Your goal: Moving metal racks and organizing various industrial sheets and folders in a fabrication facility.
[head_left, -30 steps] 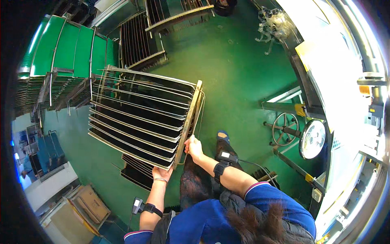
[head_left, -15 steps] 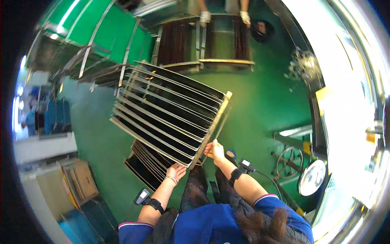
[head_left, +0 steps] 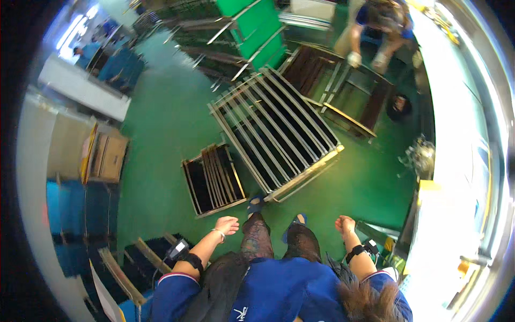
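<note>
My left hand (head_left: 227, 225) hangs free beside my left leg, its fingers loosely curled in with nothing in them. The right hand (head_left: 345, 224) is likewise curled and bare, well apart from anything, out to the right of my legs. Ahead of my feet stands a large slatted metal rack (head_left: 276, 126) with dark gaps between its pale bars and a yellowish near edge. Neither hand touches it. A smaller dark slatted rack (head_left: 214, 180) sits on the floor to its left, nearest my left hand.
Another person's gloved hands (head_left: 367, 60) rest by a low wooden-edged frame (head_left: 348, 88) beyond the rack. Green panels (head_left: 260, 32) stand at the back. Cardboard (head_left: 107, 155) and blue stacks (head_left: 80, 209) line the left; a bright bench (head_left: 456, 161) runs along the right.
Both hands have let go of the large rack's near edge and drawn apart. My view has turned left, and the rack now appears farther from me.
</note>
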Demonstrator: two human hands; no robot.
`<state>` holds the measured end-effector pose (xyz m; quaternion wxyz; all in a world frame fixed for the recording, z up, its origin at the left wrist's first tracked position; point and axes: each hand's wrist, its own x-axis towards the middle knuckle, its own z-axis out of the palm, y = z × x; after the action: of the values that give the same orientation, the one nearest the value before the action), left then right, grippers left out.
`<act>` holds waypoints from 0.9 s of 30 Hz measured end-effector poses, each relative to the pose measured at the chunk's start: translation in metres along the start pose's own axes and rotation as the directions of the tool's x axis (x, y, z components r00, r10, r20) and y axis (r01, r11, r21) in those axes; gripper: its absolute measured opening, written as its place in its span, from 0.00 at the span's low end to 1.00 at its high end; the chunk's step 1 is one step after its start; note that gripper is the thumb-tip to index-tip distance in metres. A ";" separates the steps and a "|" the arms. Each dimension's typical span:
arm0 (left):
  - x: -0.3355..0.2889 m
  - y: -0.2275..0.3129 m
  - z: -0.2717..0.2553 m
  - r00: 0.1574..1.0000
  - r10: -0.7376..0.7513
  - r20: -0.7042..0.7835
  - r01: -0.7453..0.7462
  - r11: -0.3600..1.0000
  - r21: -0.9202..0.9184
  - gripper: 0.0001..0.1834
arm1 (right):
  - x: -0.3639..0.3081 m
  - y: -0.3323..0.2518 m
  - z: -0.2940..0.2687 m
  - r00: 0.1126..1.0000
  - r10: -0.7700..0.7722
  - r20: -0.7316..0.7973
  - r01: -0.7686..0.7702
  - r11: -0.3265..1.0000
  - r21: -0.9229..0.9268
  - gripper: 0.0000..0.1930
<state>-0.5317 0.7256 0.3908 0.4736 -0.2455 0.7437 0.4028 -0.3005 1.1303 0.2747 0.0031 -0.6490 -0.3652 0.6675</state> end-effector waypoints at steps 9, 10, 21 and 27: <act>0.044 0.080 0.000 0.912 0.320 0.255 -0.366 0.917 0.159 0.16 | -0.024 0.073 -0.015 0.964 -0.227 -0.141 0.091 0.775 -0.625 0.10; 0.056 0.074 0.000 0.914 0.307 0.266 -0.342 0.935 0.097 0.15 | -0.013 0.103 -0.022 0.900 -0.437 0.005 0.302 0.613 -0.731 0.10; 0.039 0.149 0.087 0.565 0.009 0.825 -0.696 0.543 0.470 0.10 | -0.165 0.130 0.039 0.804 -0.437 -0.402 0.323 0.890 -0.321 0.12; -0.027 0.162 0.196 0.359 0.195 0.913 -0.735 0.662 0.148 0.11 | -0.237 0.194 -0.016 0.834 -0.130 -0.536 0.180 0.983 0.041 0.11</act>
<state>-0.5418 0.9784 0.4307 0.6722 0.3593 0.5359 0.3631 -0.1584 0.8826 0.3856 0.1875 -0.7755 -0.3710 0.4752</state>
